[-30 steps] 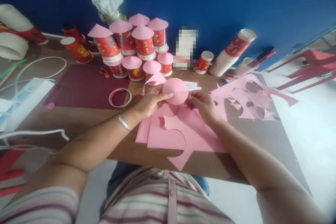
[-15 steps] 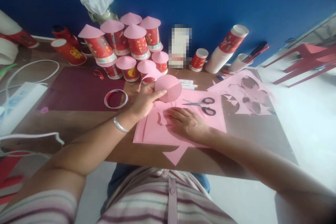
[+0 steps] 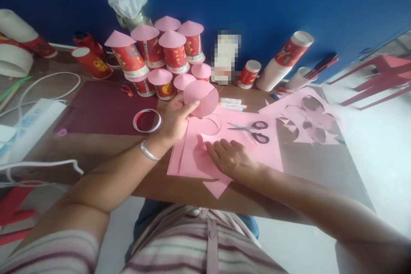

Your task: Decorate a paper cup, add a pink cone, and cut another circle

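My left hand [image 3: 176, 120] pinches a round pink paper disc [image 3: 205, 102] between thumb and fingers, held up above the worktop. Its right part looks darker, with a straight line across it. On a stack of pink paper sheets [image 3: 266, 160] rests my right hand [image 3: 233, 158], its fingers curled in on a loose pink paper scrap [image 3: 205, 154]; the fingertips are partly hidden. A curved cut-out edge shows in the paper below the disc. Black-handled scissors [image 3: 252, 129] lie on the sheets, right of my right hand, blades pointing left.
Red cups with pink cone tops [image 3: 173, 51] stand grouped behind my left hand. A tape roll [image 3: 147, 120] lies on the dark red sheet [image 3: 105, 111]. Cut pink leftovers [image 3: 308, 115], stacked cups [image 3: 284, 62] and a pen cup [image 3: 300, 78] are right; a white power strip [image 3: 35, 124] is left.
My left hand has raised the disc slightly and turned it. My right hand's fingers, flatter before, have curled in, dragging paper scraps toward me. The whole view has shifted a little.
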{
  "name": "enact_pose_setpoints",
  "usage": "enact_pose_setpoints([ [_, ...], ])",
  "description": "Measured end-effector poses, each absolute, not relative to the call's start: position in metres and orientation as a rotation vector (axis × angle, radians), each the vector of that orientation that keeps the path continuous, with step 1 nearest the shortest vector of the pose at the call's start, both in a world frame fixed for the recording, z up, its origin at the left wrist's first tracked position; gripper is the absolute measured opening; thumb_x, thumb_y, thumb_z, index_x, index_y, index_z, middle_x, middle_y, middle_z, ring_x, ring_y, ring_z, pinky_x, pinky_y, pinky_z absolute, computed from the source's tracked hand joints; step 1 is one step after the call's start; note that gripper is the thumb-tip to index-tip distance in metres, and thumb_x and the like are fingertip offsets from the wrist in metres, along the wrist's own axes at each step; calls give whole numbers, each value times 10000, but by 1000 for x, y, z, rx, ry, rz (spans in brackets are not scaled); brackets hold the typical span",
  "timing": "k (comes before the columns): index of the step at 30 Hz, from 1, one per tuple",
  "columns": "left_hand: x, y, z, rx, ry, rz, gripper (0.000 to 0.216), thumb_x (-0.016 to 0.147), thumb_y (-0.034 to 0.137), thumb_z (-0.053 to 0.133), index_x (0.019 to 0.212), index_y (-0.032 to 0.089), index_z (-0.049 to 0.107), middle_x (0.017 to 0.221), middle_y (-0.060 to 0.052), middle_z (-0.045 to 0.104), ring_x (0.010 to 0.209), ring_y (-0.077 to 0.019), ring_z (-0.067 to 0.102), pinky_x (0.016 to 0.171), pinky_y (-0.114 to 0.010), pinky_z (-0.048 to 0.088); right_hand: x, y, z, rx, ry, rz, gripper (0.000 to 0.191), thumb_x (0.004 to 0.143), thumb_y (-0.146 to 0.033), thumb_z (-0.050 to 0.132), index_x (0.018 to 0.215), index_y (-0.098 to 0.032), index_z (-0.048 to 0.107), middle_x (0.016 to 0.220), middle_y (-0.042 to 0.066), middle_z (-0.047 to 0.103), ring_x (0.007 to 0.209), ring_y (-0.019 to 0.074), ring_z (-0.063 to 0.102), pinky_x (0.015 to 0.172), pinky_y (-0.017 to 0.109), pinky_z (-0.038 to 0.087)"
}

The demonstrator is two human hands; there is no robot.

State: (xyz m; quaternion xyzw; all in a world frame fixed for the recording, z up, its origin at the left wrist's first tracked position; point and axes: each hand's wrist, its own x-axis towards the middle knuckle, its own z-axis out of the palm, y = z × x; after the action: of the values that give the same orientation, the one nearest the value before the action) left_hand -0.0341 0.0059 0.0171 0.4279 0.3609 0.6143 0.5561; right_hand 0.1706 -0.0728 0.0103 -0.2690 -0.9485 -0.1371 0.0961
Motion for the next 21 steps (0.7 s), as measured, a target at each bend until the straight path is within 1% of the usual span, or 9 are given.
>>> enact_pose_setpoints([
  [2,-34,5,19,1015,845,1446,306,776,410,863,933,194,714,868,-40,771,813,-204,743,615,-274,554,171,-71,11,-867,-2813,-332,471,974,-32,464,1398,-187,596,961,96,724,754,215,567,530,372,345],
  [3,-33,5,19,1015,839,1444,303,777,408,862,935,195,715,867,-39,770,815,-204,743,614,-274,553,170,-69,12,-895,-2822,-293,552,954,-33,473,1475,-204,541,1097,114,744,792,223,588,535,373,366],
  [5,-33,5,20,1011,834,1446,298,779,404,860,943,197,720,882,-40,774,826,-206,743,621,-277,557,168,-65,13,-919,-2856,-233,649,912,-41,508,1535,-223,491,1386,128,690,868,241,616,551,382,404],
  [7,-33,5,22,1004,835,1449,301,775,403,862,947,196,728,910,-47,781,865,-217,748,658,-290,573,167,-61,14,-891,-2892,-214,688,885,-37,534,1545,-226,484,1526,107,616,889,244,629,564,388,423],
  [10,-33,5,24,997,797,1426,303,779,398,861,972,195,746,961,-60,793,989,-249,753,795,-332,601,168,-57,17,-868,-2905,-261,667,898,-13,520,1522,-250,510,1438,86,683,849,223,636,604,383,447],
  [12,-33,6,24,995,752,1382,292,789,380,854,1000,198,764,1006,-63,800,1075,-263,742,903,-366,594,171,-58,17,-897,-2904,-312,647,914,-7,509,1503,-272,530,1280,90,747,825,213,637,617,374,455],
  [14,-33,6,23,998,736,1342,283,787,361,856,1007,202,780,1040,-63,804,1133,-272,727,975,-388,572,174,-59,16,-924,-2908,-339,632,923,-10,508,1501,-264,538,1103,99,768,788,212,633,578,365,437],
  [17,-33,9,20,1005,751,1314,279,759,361,877,967,195,789,1058,-68,805,1177,-282,708,1018,-397,551,181,-60,15,-905,-2905,-307,610,944,-8,488,1518,-210,528,919,104,741,730,218,619,506,362,388],
  [21,-32,12,13,959,681,1248,279,742,371,897,915,184,786,1031,-79,807,1158,-282,719,1034,-408,553,194,-60,19,-808,-2876,-262,644,944,26,444,1538,-218,494,910,94,726,733,216,620,513,351,417],
])
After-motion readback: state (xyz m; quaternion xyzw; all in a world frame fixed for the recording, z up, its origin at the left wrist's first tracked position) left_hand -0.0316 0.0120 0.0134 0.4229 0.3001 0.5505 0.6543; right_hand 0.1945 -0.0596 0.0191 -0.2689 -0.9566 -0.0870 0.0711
